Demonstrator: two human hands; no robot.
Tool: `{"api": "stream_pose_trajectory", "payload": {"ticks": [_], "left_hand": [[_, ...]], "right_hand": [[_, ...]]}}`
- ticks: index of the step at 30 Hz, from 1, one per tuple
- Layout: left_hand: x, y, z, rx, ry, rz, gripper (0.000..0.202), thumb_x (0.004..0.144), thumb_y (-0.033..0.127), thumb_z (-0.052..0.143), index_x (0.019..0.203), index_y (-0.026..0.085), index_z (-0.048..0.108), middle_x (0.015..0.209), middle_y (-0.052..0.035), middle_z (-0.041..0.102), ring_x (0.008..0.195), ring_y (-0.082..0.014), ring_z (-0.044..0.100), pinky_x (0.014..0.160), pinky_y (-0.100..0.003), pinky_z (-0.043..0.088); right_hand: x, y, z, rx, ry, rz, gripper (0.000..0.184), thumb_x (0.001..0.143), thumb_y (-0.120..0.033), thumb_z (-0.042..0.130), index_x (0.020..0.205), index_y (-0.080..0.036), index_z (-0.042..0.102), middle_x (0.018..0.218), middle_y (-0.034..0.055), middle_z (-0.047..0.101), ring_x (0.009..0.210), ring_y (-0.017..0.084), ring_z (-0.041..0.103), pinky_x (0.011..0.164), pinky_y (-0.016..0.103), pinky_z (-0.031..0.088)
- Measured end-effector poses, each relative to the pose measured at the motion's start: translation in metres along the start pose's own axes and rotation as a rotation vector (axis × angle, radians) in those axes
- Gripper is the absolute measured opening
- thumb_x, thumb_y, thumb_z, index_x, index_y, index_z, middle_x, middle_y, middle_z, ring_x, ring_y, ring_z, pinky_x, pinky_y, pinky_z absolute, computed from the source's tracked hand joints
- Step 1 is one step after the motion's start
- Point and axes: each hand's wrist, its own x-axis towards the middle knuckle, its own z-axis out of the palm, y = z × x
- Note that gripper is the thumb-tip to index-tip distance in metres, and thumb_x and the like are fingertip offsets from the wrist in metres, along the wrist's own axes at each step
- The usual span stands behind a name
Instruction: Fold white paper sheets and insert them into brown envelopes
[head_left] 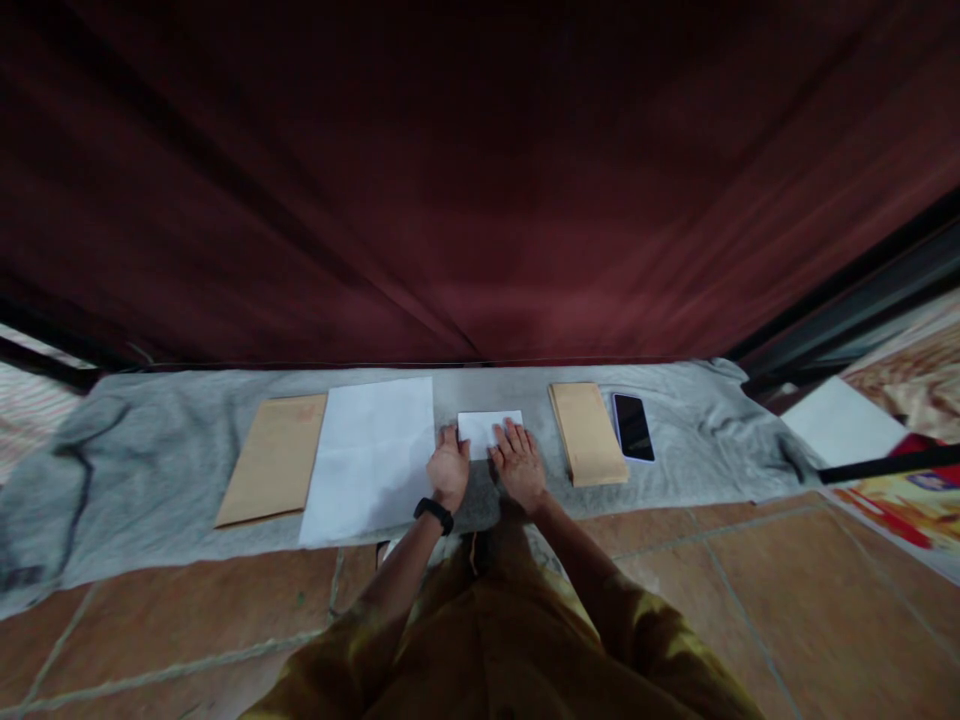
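Note:
A small folded white paper (480,425) lies on the grey cloth in front of me. My left hand (448,468) is at its left edge, fingers bunched and the thumb against the paper; the fingertips are hard to make out. Flat on the right part of the paper rests my right hand (519,465), its fingers spread. Just left of my left hand are large white sheets (375,450). A stack of brown envelopes (589,430) sits to the right of my right hand.
A larger brown envelope (274,455) lies at the left. Beside the envelope stack is a phone (634,428) with a dark screen. The grey cloth (697,430) covers a narrow surface before a dark red hanging fabric (480,250). Floor tiles (817,590) show below.

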Motion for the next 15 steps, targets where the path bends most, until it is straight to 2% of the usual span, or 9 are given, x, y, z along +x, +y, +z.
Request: {"api": "stream_pose_trajectory", "payload": {"ticks": [3,5,7,10,15], "left_hand": [[-0.01,-0.001,0.002,0.057,0.051,0.213,0.039,0.099,0.021,0.043,0.135,0.016,0.057,0.127,-0.0149,0.066,0.109,-0.0271,0.067,0.091,-0.039,0.054],[-0.02,-0.001,0.006,0.099,0.067,0.407,0.041,0.098,0.018,0.041,0.136,0.017,0.058,0.139,-0.0141,0.06,0.127,-0.028,0.058,0.105,-0.043,0.048],[-0.031,-0.002,0.014,0.122,0.049,0.508,0.044,0.099,0.021,0.04,0.141,0.016,0.054,0.151,-0.0133,0.051,0.141,-0.028,0.045,0.114,-0.045,0.04],[-0.045,-0.005,0.027,0.16,0.017,0.516,0.053,0.1,0.029,0.04,0.148,0.009,0.045,0.159,-0.0171,0.04,0.15,-0.0283,0.032,0.12,-0.047,0.032],[-0.055,-0.014,0.036,0.186,0.021,0.514,0.066,0.099,0.039,0.043,0.154,0.004,0.034,0.162,-0.0209,0.031,0.152,-0.0297,0.026,0.123,-0.048,0.028]], "right_hand": [[0.0,-0.001,0.0,0.005,0.0,0.002,0.052,0.106,-0.04,0.038,0.153,-0.017,0.043,0.16,0.0131,0.038,0.147,0.029,0.035,0.118,0.049,0.029],[-0.001,-0.001,0.0,0.005,0.001,0.001,0.053,0.106,-0.04,0.037,0.154,-0.018,0.041,0.161,0.0127,0.037,0.148,0.029,0.033,0.119,0.05,0.028],[-0.002,-0.001,0.0,-0.002,0.003,-0.006,0.053,0.106,-0.038,0.037,0.156,-0.019,0.038,0.161,0.0127,0.036,0.149,0.029,0.032,0.119,0.051,0.027],[-0.003,0.0,0.0,-0.019,0.001,-0.025,0.053,0.106,-0.036,0.037,0.157,-0.019,0.036,0.163,0.0129,0.034,0.15,0.029,0.03,0.119,0.05,0.026],[-0.003,0.004,0.001,-0.037,-0.001,-0.042,0.052,0.107,-0.034,0.035,0.156,-0.019,0.036,0.164,0.0121,0.031,0.15,0.028,0.029,0.119,0.049,0.025]]}}
